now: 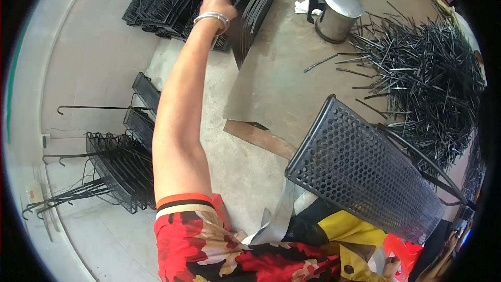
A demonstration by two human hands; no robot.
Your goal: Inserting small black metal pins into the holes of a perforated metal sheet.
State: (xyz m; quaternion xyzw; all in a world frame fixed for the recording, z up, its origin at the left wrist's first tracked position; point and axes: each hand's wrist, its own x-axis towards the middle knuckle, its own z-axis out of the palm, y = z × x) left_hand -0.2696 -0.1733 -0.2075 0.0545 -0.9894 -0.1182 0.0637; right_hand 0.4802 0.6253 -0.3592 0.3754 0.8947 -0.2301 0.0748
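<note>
Head view: grip of left hand (218,6) can't be told; black racks (162,2) judged stiff, light, best held at edges.

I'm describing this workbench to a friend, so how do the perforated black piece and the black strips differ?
The perforated black piece is one broad, framed item; the black strips are many and thin. The piece sits tilted, close to the person, while the strips lie in a loose heap, pointing every way. Both are black.
</note>
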